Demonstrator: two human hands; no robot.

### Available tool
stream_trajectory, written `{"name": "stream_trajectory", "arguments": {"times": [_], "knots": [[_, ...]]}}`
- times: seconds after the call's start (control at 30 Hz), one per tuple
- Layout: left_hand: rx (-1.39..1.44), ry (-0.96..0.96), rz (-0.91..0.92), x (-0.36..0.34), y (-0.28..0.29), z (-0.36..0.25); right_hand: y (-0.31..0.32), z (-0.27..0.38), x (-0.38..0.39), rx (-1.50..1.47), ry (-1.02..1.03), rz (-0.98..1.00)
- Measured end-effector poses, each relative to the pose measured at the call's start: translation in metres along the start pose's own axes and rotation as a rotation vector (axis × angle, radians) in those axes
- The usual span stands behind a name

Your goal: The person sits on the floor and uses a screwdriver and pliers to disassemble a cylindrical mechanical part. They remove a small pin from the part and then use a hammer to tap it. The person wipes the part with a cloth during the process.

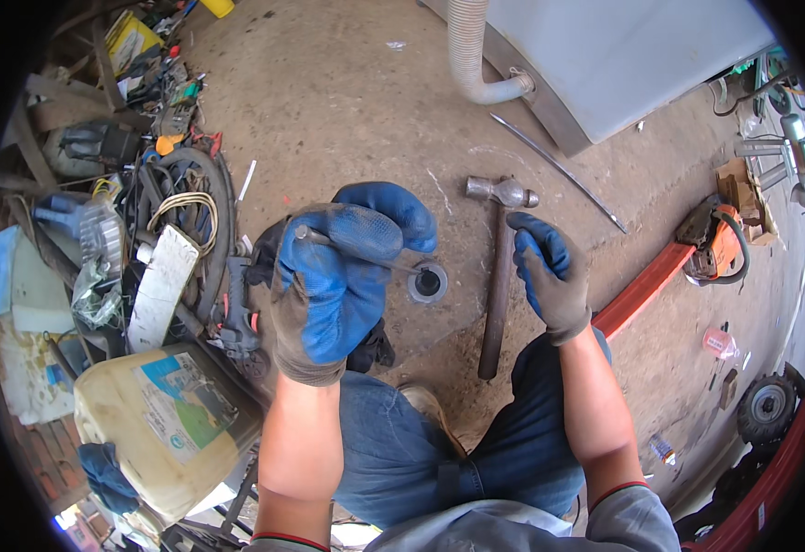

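My left hand (342, 267), in a blue and grey work glove, is closed around a thin metal rod (393, 265). The rod slants down to the right, its tip appearing at the edge of a round metal ring (428, 283) with a dark centre. My right hand (550, 276), gloved alike, is loosely curled with a gap between thumb and fingers; nothing shows in it. Just left of it lies a ball-peen hammer (496, 294), head away from me and handle toward me. Whether the rod touches the ring I cannot tell.
A long metal bar (563, 175) lies beyond the hammer, near a grey cabinet (605, 64) with a ribbed hose (469, 55). An orange power tool (715, 244) stands at right. Tangled cables, an angle grinder (237, 313) and a plastic jerrycan (158, 423) crowd the left.
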State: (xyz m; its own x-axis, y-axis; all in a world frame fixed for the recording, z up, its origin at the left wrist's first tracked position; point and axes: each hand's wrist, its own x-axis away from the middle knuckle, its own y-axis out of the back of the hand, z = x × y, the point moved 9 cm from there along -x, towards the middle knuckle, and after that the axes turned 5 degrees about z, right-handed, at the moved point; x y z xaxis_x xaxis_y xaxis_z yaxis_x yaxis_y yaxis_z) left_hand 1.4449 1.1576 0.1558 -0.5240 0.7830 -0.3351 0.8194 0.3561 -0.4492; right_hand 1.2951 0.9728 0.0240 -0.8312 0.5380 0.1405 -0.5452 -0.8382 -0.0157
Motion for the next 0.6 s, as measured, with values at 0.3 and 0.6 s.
{"name": "stream_trajectory", "arguments": {"times": [0.3, 0.6], "knots": [[0.030, -0.051, 0.067, -0.020, -0.011, 0.003, -0.015, 0.100, 0.019, -0.104, 0.168, 0.039], [0.042, 0.124, 0.050, -0.023, -0.008, 0.024, -0.071, 0.192, 0.001, -0.003, 0.452, 0.327]]}}
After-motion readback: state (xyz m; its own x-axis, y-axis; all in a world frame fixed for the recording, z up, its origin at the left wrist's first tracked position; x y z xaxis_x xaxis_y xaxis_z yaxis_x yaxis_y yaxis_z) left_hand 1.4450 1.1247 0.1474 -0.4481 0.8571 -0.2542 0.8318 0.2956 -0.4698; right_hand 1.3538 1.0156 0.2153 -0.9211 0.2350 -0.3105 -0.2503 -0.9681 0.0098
